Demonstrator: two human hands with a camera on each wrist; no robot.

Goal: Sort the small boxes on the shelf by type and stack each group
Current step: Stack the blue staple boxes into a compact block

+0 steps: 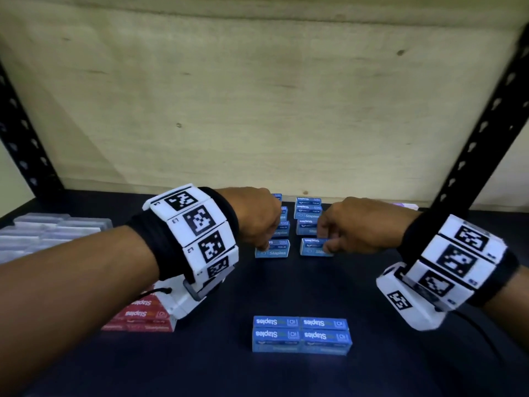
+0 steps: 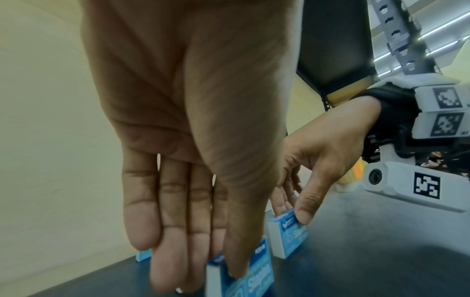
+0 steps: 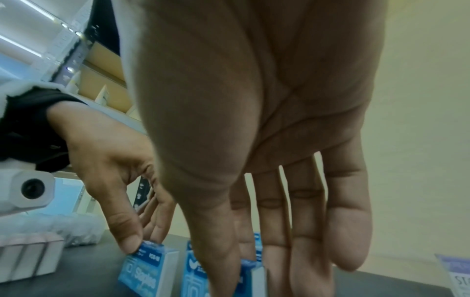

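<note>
Both hands are mid-grab: left hand (image 1: 257, 222) pinches the front blue box (image 1: 273, 249) of its row between thumb and fingers, and right hand (image 1: 355, 227) does the same with its own box (image 1: 313, 247) just beside it. Looks like the pickup step for the blue group. Next, I'd guess, lift both and land them squarely on the blue stack (image 1: 302, 335) near the shelf (image 1: 286, 282) front, with the red boxes (image 1: 140, 315) off to the left.
</note>
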